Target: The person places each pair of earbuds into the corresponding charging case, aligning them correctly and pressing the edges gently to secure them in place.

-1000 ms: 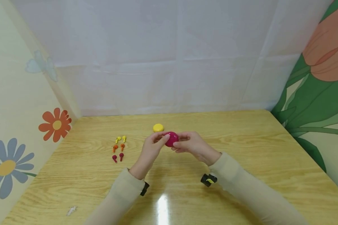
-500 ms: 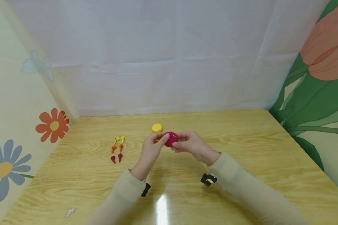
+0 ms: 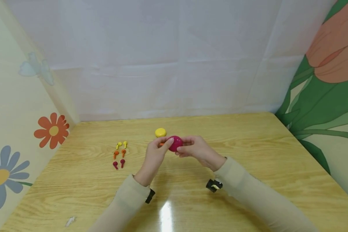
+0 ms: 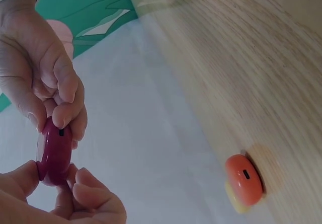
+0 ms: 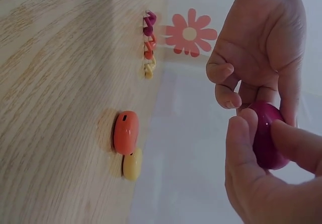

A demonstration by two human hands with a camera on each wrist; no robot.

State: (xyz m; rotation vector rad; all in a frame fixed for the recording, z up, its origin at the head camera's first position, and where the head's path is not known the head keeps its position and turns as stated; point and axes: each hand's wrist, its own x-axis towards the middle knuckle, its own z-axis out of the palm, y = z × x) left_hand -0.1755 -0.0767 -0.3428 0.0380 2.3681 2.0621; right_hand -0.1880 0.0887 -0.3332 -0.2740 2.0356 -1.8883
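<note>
A round, glossy magenta earbud case (image 3: 175,144) is held up over the table between both hands. My left hand (image 3: 153,158) pinches its left side with thumb and fingers, while my right hand (image 3: 199,149) pinches the right side. In the left wrist view a small dark slot shows on the edge of the magenta case (image 4: 55,156), and its lid looks closed. Behind the hands stand an orange case (image 5: 126,132), mostly hidden by the left fingers in the head view, and a yellow case (image 3: 160,132).
Left of the hands lie earbuds in rows: a yellow pair (image 3: 125,144), an orange pair (image 3: 123,152) and a magenta pair (image 3: 122,163). A small white mark (image 3: 71,221) shows near the table's front left. White sheeting (image 3: 174,80) rises behind the wooden table (image 3: 235,135).
Both hands keep their hold on the magenta case with hardly any movement. The head view shifts slightly, so the table items appear a little further left, and a bit of the orange case shows.
</note>
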